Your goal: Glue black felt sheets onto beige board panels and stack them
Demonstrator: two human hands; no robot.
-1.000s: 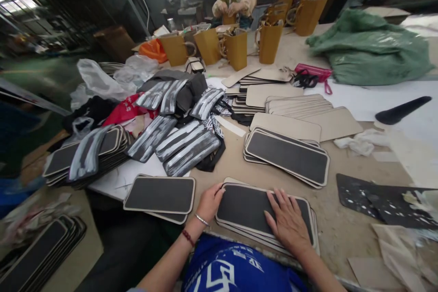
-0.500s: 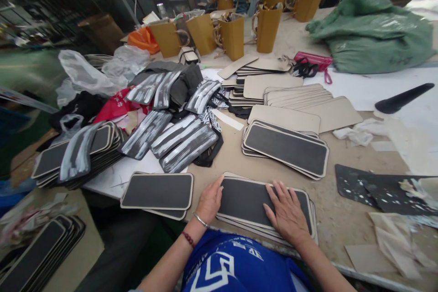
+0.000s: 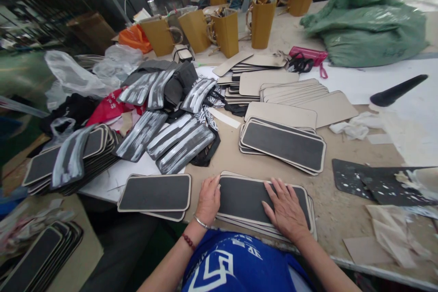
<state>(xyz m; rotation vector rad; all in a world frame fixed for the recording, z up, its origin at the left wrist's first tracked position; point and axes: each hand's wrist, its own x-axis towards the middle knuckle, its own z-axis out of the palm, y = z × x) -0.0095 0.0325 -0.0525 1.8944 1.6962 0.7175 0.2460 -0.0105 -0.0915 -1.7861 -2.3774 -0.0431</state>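
Note:
A stack of dark panels with beige borders (image 3: 244, 196) lies at the table's front edge. My right hand (image 3: 285, 210) rests on its top panel, palm down with fingers spread. At the stack's left end is my left hand (image 3: 208, 198), its fingers close together against the edge; whether they grip anything is hard to tell. Left of that hand lies a smaller pile of similar panels (image 3: 155, 193). Behind the right hand sits another stack of bordered panels (image 3: 284, 143), touched by neither hand.
Grey pieces with white streaks (image 3: 186, 148) lie left of centre. Beige panels (image 3: 294, 91), a green bag (image 3: 366, 27) and a black tool (image 3: 398, 91) are farther back. Mustard containers (image 3: 224, 34) stand near another person's gloved hands. Paint-spotted black pieces (image 3: 379, 185) are at right.
The view has shifted slightly, moving the background a little left and up. My left hand's fingers look more closely drawn together at the stack's end. My right hand stays flat on the top panel.

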